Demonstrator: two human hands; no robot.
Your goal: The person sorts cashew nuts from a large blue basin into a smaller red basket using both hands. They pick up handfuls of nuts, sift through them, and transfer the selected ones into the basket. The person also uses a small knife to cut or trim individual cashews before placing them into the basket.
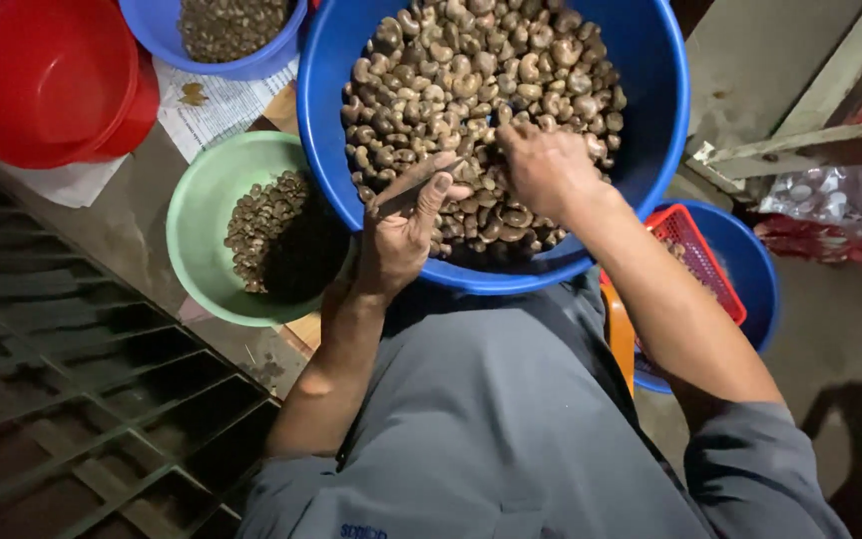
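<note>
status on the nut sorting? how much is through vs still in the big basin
Done: a partial layer of small pieces lies in the green bowl, and more fill the small blue bowl. In hand: the left hand holds a thin tool at the large blue basin's near side, while the right hand reaches into the nuts. Left: the basin looks heaped, so most seems unprocessed.
</note>
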